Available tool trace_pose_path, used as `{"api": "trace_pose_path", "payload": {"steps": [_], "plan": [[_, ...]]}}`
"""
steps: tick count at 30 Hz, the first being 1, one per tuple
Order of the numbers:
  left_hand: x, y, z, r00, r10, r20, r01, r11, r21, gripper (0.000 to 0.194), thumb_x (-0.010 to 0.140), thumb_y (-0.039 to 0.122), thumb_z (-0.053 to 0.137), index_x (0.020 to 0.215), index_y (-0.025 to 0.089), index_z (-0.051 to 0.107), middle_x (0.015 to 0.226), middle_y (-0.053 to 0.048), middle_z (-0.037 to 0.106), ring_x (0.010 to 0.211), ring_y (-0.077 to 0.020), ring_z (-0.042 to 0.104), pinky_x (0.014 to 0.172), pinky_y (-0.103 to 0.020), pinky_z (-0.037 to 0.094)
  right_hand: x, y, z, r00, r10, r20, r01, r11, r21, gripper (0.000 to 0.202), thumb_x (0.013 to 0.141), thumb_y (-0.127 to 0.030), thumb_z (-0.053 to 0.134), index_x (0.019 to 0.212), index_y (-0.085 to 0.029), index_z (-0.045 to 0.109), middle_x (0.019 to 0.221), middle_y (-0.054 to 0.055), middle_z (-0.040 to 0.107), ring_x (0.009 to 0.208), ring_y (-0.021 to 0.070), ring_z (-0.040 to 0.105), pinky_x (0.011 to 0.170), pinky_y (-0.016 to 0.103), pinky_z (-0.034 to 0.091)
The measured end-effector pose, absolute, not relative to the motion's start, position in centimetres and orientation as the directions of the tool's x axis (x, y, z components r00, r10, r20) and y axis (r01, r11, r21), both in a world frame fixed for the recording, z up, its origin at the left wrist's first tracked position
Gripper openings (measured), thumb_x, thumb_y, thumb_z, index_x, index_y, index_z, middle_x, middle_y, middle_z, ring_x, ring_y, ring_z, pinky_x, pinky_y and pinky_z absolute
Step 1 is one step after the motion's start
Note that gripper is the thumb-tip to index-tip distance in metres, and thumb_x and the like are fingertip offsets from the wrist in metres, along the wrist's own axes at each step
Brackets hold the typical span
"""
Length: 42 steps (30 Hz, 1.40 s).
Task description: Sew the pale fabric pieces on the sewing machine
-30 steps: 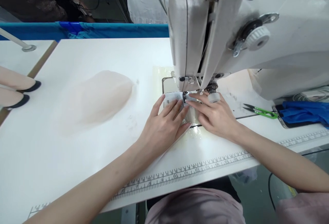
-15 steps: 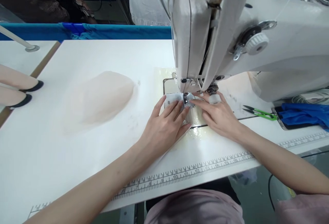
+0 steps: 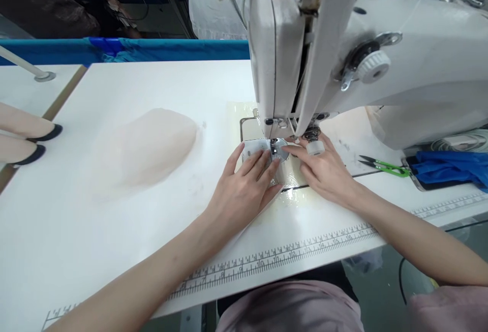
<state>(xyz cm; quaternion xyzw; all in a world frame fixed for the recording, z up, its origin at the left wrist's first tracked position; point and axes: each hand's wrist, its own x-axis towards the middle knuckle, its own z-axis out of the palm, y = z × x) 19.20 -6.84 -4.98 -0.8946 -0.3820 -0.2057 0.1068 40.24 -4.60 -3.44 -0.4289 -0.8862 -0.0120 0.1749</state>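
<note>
My left hand [image 3: 244, 184] lies flat with its fingers stretched out, just left of the presser foot [image 3: 273, 146] of a white sewing machine [image 3: 270, 62]. A thin, pale sheer fabric [image 3: 270, 199] shows at its edge beneath that palm and thumb. On the other side of the foot, my right hand [image 3: 324, 169] rests on the machine bed [image 3: 293, 174], index finger reaching toward the foot. Its other fingertips are partly hidden behind a small white knob [image 3: 315, 147] on the machine. Whether the right fingers touch fabric is too small to make out.
Green-handled thread snips [image 3: 385, 166] lie to the right, beside a blue cloth [image 3: 453, 169] on a dark tray. A sheer beige piece [image 3: 160, 144] is at left on the white table [image 3: 213, 83]. A printed ruler [image 3: 274, 258] follows the front edge. Beige dark-tipped strips [image 3: 26, 123] sit far left.
The whole view has shifted slightly. Both hands keep almost the same place by the presser foot, with the right index finger still extended.
</note>
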Motion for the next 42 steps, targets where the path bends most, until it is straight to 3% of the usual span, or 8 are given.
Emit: {"api": "trace_pose_path", "payload": {"steps": [6,13,15,18,20,25,31,42], "plan": [[19.2,-6.8,-5.0,0.637,0.625,0.451,0.726,-0.684,-0.077,0.036,0.096,0.034,0.048,0.124,0.014,0.058,0.124,-0.013,0.064,0.119,-0.0258,0.058,0.110,-0.053,0.037,39.5,-4.6,-3.9,-0.601,0.754,0.265,0.727,0.654,-0.210,0.047,0.088,-0.008,0.036,0.131,-0.017,0.053,0.128,0.008,0.061,0.124,0.0244,0.049,0.108,0.054,0.035],[19.3,-6.8,-5.0,0.630,0.623,0.464,0.724,-0.686,-0.063,0.035,0.095,0.033,0.049,0.121,0.012,0.061,0.123,-0.015,0.064,0.119,-0.0271,0.059,0.109,-0.055,0.038,40.3,-4.0,-4.0,-0.534,0.767,0.355,0.815,0.578,-0.024,0.042,0.085,-0.009,0.040,0.123,-0.009,0.057,0.129,0.017,0.057,0.130,0.0304,0.041,0.111,0.058,0.029],[19.3,-6.8,-5.0,0.622,0.631,0.464,0.728,-0.684,-0.045,0.035,0.095,0.033,0.049,0.121,0.014,0.061,0.124,-0.014,0.064,0.119,-0.0271,0.059,0.109,-0.055,0.037,40.8,-4.0,-3.7,-0.510,0.750,0.421,0.834,0.551,0.027,0.037,0.083,-0.005,0.042,0.112,-0.013,0.065,0.124,0.013,0.060,0.125,0.0287,0.045,0.112,0.054,0.028],[19.3,-6.8,-5.0,0.617,0.635,0.465,0.726,-0.687,-0.027,0.035,0.095,0.034,0.050,0.122,0.015,0.061,0.124,-0.013,0.064,0.119,-0.0271,0.058,0.109,-0.055,0.037,41.0,-4.4,-3.2,-0.547,0.673,0.498,0.793,0.608,0.050,0.034,0.082,-0.004,0.045,0.094,-0.021,0.072,0.101,0.005,0.067,0.103,0.0230,0.055,0.104,0.045,0.038],[19.3,-6.8,-5.0,0.622,0.633,0.461,0.722,-0.692,-0.025,0.035,0.095,0.034,0.050,0.122,0.015,0.061,0.123,-0.013,0.065,0.119,-0.0273,0.058,0.110,-0.055,0.037,40.8,-4.8,-3.1,-0.600,0.635,0.486,0.739,0.673,0.033,0.034,0.084,-0.006,0.047,0.099,-0.022,0.072,0.092,0.004,0.068,0.092,0.0211,0.057,0.095,0.042,0.042],[19.3,-6.9,-4.8,0.637,0.629,0.446,0.720,-0.693,-0.050,0.035,0.095,0.033,0.049,0.119,0.012,0.062,0.123,-0.015,0.064,0.118,-0.0286,0.059,0.109,-0.056,0.037,39.8,-5.6,-3.6,-0.666,0.624,0.408,0.701,0.710,0.058,0.038,0.086,-0.004,0.044,0.112,-0.017,0.068,0.099,0.006,0.069,0.091,0.0199,0.057,0.087,0.039,0.041],[19.3,-6.8,-4.8,0.623,0.647,0.440,0.724,-0.690,-0.009,0.035,0.093,0.032,0.052,0.123,0.016,0.060,0.124,-0.013,0.065,0.120,-0.0279,0.058,0.111,-0.055,0.035,39.9,-5.3,-3.9,-0.658,0.626,0.418,0.712,0.699,0.072,0.033,0.087,-0.004,0.046,0.105,-0.017,0.070,0.093,0.004,0.070,0.087,0.0185,0.057,0.094,0.040,0.038],[19.4,-6.9,-4.8,0.635,0.639,0.434,0.730,-0.680,-0.068,0.036,0.095,0.033,0.049,0.124,0.014,0.058,0.124,-0.013,0.065,0.118,-0.0267,0.059,0.111,-0.054,0.035,40.0,-5.3,-4.0,-0.672,0.595,0.441,0.709,0.689,0.149,0.032,0.089,-0.005,0.042,0.098,-0.017,0.071,0.091,0.003,0.070,0.082,0.0172,0.055,0.097,0.036,0.036]]}}
